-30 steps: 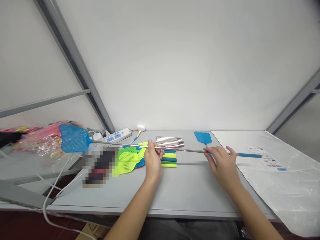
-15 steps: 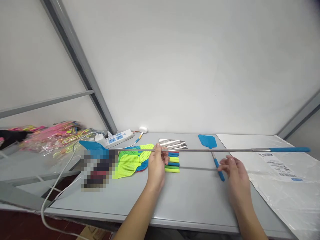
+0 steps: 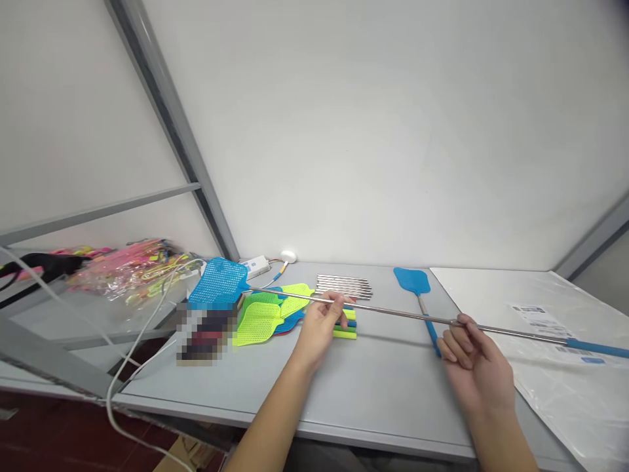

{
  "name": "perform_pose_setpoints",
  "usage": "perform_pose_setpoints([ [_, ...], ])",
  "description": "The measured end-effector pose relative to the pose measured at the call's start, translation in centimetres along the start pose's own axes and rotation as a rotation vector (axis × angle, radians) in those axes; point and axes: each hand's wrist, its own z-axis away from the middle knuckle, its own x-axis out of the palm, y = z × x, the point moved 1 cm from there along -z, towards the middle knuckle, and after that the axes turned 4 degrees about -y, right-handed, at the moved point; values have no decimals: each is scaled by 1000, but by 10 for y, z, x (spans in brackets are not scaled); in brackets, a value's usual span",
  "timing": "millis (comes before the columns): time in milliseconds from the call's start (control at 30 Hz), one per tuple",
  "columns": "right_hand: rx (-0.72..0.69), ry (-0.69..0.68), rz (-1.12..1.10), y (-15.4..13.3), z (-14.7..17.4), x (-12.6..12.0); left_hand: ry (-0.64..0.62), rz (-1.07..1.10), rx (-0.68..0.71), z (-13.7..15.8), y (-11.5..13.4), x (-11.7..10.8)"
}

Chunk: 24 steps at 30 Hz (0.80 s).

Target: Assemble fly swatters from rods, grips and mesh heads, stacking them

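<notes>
A long fly swatter stretches across the view above the table, with a perforated blue head (image 3: 219, 282), a thin metal rod (image 3: 393, 311) and a blue grip (image 3: 597, 348). My left hand (image 3: 322, 328) pinches the rod left of its middle. Further right, my right hand (image 3: 474, 360) has thumb and fingers closed on the same rod, palm turned up. Another blue fly swatter (image 3: 411, 280), short, lies beyond my right hand. Near my left hand are yellow, green and blue swatter heads (image 3: 258, 322), several metal rods (image 3: 344, 286) in a row and coloured handles (image 3: 346, 335), partly hidden by that hand.
A white power strip (image 3: 257, 266) stands at the back left, its white cable (image 3: 115, 373) hanging over the table's edge. A large white plastic sheet (image 3: 565, 380) with printed labels covers the right side. Plastic-wrapped colourful goods (image 3: 132, 269) lie at far left. A pixelated patch hides something.
My right hand has risen and closed on the rod. The long swatter has tilted, its grip end lower and its head turned to show its flat face.
</notes>
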Motion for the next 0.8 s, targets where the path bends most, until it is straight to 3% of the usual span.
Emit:
perform_pose_setpoints([
  [233,-49,172,-42,-4,-8,-20,383,294,133,1,1,-47],
  [367,-175,262,33,-9,-8,-33,518,428,159,13,-5,-63],
  [600,-291,336,155,-10,0,-27,579,615,97,33,-14,-63],
  [800,-229,334,206,-7,2,-28,630,562,149,38,-11,-62],
])
